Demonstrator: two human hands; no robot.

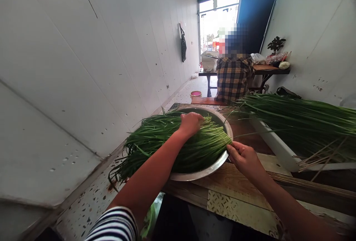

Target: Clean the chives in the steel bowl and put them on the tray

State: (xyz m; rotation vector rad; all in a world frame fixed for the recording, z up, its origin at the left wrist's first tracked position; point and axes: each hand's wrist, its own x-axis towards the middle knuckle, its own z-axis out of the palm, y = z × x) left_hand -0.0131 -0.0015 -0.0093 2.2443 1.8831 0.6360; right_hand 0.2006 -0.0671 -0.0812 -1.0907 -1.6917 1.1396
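Note:
A big heap of green chives (pixel 155 131) fills a round metal basin (pixel 191 176), leaves hanging over the left rim and pale stem ends gathered at the right. My left hand (pixel 191 124) lies across the heap near the stems, its fingers curled down over the chives; the fingertips are partly hidden. At the right rim my right hand (pixel 244 155) pinches the stem ends between thumb and fingers.
More long chives (pixel 306 118) lie in a white tray (pixel 275 142) on the right. Thin bamboo skewers (pixel 314 183) rest on the wooden surface (pixel 230 181). A person in a plaid shirt (pixel 233 78) sits ahead at a dark table (pixel 274 72). A white wall (pixel 97 66) runs along the left.

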